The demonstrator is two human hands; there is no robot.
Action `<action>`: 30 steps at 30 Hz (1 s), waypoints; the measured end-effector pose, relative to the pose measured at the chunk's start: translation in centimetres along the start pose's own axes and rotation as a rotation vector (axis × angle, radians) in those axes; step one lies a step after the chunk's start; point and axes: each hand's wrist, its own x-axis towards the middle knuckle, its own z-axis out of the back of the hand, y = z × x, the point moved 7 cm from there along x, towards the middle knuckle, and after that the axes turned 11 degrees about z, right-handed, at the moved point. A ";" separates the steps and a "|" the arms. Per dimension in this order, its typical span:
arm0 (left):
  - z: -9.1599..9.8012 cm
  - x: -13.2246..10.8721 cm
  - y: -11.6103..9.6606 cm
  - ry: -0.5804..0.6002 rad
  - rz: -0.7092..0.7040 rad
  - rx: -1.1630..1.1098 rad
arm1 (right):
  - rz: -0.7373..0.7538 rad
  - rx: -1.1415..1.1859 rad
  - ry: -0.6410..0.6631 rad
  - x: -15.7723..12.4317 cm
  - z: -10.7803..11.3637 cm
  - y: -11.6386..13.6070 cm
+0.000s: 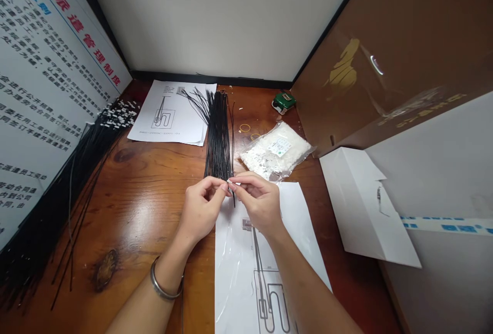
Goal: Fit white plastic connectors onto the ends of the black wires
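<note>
My left hand (pixel 203 204) and my right hand (pixel 259 201) meet above the top edge of a printed drawing sheet (pixel 234 272). Both are closed in a fingertip pinch. Between them shows a small white connector (pixel 228 182), at the fingertips of my right hand. My left thumb and forefinger pinch what looks like a black wire, mostly covered by the fingers. Just beyond the fingertips lies a bundle of thin black wires (pixel 217 134), fanned at its far end. One dark wire end pokes out below the hands.
A clear bag of white connectors (pixel 278 150) lies right of the bundle, near yellow rubber bands (pixel 244 128) and a green tape measure (pixel 284 102). More drawing sheets (pixel 148 131) lie at back left. Wires with white ends (pixel 73 170) lean by the left panel. A folded white card (pixel 358 195) stands right.
</note>
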 end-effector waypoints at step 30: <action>0.1 -0.2 -0.3 -0.035 -0.067 0.106 | 0.055 -0.192 0.103 0.0 -0.2 0.4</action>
